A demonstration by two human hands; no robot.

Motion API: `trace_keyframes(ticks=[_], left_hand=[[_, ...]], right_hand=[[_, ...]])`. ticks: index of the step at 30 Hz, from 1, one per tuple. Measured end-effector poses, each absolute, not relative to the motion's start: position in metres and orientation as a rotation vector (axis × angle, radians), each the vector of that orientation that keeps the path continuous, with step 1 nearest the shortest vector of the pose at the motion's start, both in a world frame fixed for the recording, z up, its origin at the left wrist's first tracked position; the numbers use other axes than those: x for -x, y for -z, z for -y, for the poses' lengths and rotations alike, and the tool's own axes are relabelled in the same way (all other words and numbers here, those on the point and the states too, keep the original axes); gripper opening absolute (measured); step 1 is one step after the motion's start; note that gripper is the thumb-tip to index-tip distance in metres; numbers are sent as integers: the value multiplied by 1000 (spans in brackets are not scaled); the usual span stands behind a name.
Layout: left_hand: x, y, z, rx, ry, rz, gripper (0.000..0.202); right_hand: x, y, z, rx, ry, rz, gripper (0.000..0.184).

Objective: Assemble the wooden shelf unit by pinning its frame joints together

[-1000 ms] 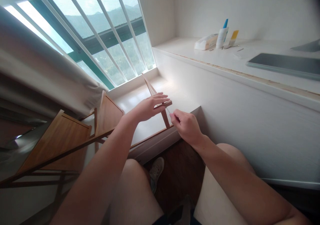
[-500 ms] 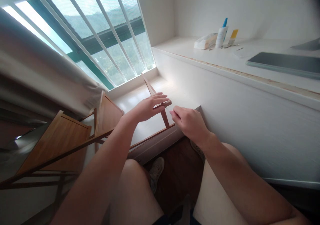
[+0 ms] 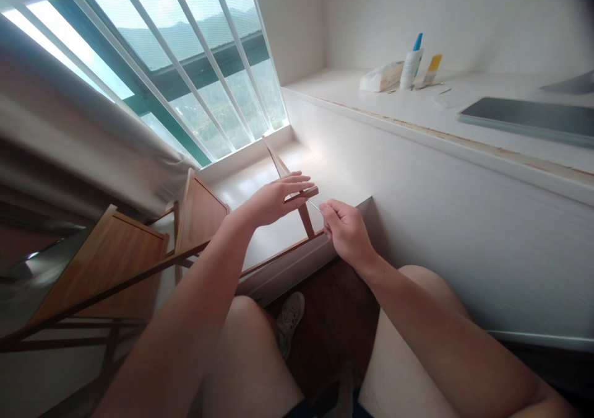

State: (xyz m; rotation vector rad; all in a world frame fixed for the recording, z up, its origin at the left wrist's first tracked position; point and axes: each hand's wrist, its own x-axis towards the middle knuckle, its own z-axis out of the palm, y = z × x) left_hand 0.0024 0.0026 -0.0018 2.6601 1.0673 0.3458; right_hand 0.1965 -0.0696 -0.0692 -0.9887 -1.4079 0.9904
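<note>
My left hand [image 3: 276,200] lies across a narrow wooden bar [image 3: 312,192], fingers stretched above it and thumb below, holding it steady. The bar belongs to a wooden frame [image 3: 305,220] standing on the white ledge. My right hand [image 3: 347,229] is closed around a thin metal rod [image 3: 314,205], whose far end meets the bar beside my left thumb. Whatever handle the rod has is hidden in my right fist.
A folding wooden chair [image 3: 106,263] stands at the left, near the curtain [image 3: 93,127]. On the white shelf [image 3: 343,80] at right are a tissue pack [image 3: 381,77], a white bottle with blue tip [image 3: 411,68], a yellow-capped tube [image 3: 434,68] and a dark tablet-like slab [image 3: 529,117].
My right hand has turned at the wrist and shifted slightly down, exposing more of the rod. The left hand and the wooden bar stay where they were.
</note>
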Motion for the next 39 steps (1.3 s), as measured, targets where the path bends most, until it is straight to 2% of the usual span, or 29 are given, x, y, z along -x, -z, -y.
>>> trace_keyframes(ticks=[4,10,15,32,39], left_hand=[[-2,3,-3,-2665,-355,-1056,43],[-1,4,-4,-2663,-345,-1068,43],[-2,3,-2,-2666,-347,-1069,42],[-3,2,-1,-2702,-335,-1072,48],[-4,0,0,-2710,-308,-1084,49]], right_hand=[[-193,70,72,974,-1052,1330,45],[-202,63,85,1075,-625,1592,40],[-207,63,82,1150,-460,1776,34],[-211,48,76,1268,-118,2032,30],[-213,47,75,1251,-72,2058,29]])
